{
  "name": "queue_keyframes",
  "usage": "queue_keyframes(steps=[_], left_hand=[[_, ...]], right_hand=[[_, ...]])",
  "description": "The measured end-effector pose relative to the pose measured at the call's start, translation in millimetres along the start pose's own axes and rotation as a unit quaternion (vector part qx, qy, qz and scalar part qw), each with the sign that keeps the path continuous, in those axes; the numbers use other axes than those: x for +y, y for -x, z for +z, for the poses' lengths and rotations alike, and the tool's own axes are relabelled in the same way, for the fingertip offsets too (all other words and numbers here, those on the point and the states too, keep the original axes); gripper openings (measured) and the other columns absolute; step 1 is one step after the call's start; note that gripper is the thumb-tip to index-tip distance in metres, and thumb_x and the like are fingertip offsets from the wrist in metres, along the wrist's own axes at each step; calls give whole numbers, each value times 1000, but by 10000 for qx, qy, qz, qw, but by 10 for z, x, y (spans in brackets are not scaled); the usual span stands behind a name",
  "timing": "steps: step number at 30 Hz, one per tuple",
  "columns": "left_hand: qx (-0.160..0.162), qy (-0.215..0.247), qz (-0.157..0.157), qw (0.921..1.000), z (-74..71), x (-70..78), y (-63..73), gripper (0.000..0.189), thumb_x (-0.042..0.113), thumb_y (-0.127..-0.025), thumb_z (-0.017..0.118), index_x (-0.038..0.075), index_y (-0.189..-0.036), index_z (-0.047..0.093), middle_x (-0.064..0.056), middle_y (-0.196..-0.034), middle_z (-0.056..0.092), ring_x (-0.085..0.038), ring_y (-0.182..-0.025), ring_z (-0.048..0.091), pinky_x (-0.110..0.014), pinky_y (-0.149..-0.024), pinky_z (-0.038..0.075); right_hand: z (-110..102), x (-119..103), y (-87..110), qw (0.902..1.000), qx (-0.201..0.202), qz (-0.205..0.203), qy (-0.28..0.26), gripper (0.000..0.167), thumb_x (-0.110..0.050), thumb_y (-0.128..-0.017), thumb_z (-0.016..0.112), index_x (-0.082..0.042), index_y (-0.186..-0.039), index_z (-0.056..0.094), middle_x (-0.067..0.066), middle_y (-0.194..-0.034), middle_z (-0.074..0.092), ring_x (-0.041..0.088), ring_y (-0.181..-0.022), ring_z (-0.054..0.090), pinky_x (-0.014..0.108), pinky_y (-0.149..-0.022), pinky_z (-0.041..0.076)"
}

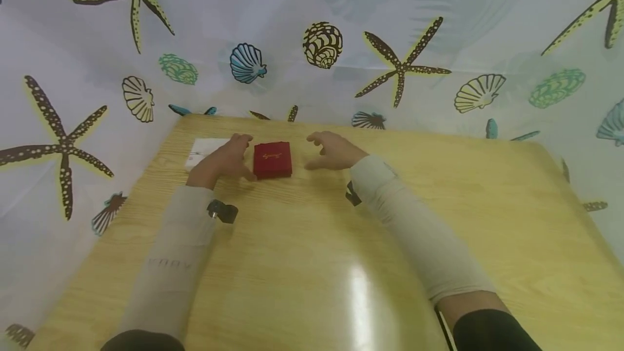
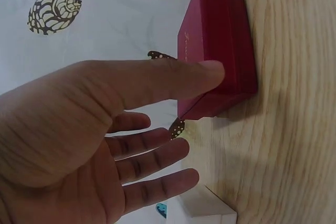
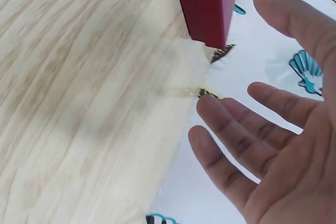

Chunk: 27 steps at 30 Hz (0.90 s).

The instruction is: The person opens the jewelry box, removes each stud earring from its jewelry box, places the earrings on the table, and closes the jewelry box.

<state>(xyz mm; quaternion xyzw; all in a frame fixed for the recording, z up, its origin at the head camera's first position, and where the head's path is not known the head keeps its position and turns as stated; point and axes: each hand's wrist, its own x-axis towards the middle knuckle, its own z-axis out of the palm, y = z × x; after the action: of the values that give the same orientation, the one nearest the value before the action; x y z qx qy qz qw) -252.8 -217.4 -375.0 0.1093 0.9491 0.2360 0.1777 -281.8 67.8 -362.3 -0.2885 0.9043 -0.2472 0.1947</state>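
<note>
A small red box [image 1: 272, 160] with gold script on its lid sits on the wooden table, its lid on. To its left is my left hand [image 1: 228, 159], fingers spread and relaxed, holding nothing. In the left wrist view the thumb of the left hand [image 2: 68, 124] overlaps a near corner of the red box [image 2: 218, 40]. On the box's other side my right hand [image 1: 336, 151] hovers apart from it, palm facing the box. The right wrist view shows the fingers of that right hand [image 3: 294, 135] loosely extended, with the red box [image 3: 207, 9] beyond them.
A white box [image 1: 205, 148] lies left of the red one, partly hidden behind my left hand. The wooden table [image 1: 292, 264] reaches back to a white curtain [image 1: 283, 10] printed with starfish and shells. Small dark cameras sit at both wrists.
</note>
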Motion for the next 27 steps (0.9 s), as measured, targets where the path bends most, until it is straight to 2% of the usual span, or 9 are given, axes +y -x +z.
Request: queue_keyframes(steps=[6, 11, 15, 19, 27], left_hand=[[-337, 36, -95, 9994, -51, -10, -120, 106, 13, -78, 82, -7, -155, 11, -30, -156, 26, -44, -134, 45, -53, -114, 38], [-511, 148, -279, 9982, -56, -28, -169, 104, 10, -77, 82, -6, -154, 15, -29, -155, 31, -43, -132, 48, -52, -113, 39], [-509, 151, -389, 9978, -40, -32, -195, 105, 12, -75, 84, -4, -154, 17, -27, -154, 33, -42, -133, 47, -51, -115, 37], [-466, 132, -412, 9980, -24, -31, -214, 108, 10, -73, 85, -5, -154, 16, -29, -153, 34, -42, -134, 46, -50, -117, 36], [-550, 251, -470, 9971, -33, -31, -232, 103, 8, -74, 84, -2, -154, 20, -25, -153, 36, -40, -135, 44, -51, -116, 36]], right_hand=[[85, -76, -253, 9993, -227, 272, -135, 82, -28, -89, 74, -3, -153, 31, 22, -155, 40, 37, -134, 52, 46, -114, 41], [163, -93, -400, 9992, -269, 301, -29, 83, -27, -87, 75, -1, -153, 31, 21, -156, 40, 35, -141, 45, 44, -118, 36], [214, -111, -463, 9991, -312, 257, -131, 88, -27, -87, 76, 0, -155, 26, 20, -159, 35, 35, -140, 47, 43, -118, 37], [271, -138, -490, 9977, -421, 206, -489, 94, -25, -87, 77, 0, -157, 20, 20, -163, 27, 35, -137, 50, 43, -119, 35], [312, -144, -567, 9977, -430, 135, -507, 98, -22, -85, 78, 0, -158, 16, 20, -164, 25, 34, -146, 39, 43, -123, 27]])
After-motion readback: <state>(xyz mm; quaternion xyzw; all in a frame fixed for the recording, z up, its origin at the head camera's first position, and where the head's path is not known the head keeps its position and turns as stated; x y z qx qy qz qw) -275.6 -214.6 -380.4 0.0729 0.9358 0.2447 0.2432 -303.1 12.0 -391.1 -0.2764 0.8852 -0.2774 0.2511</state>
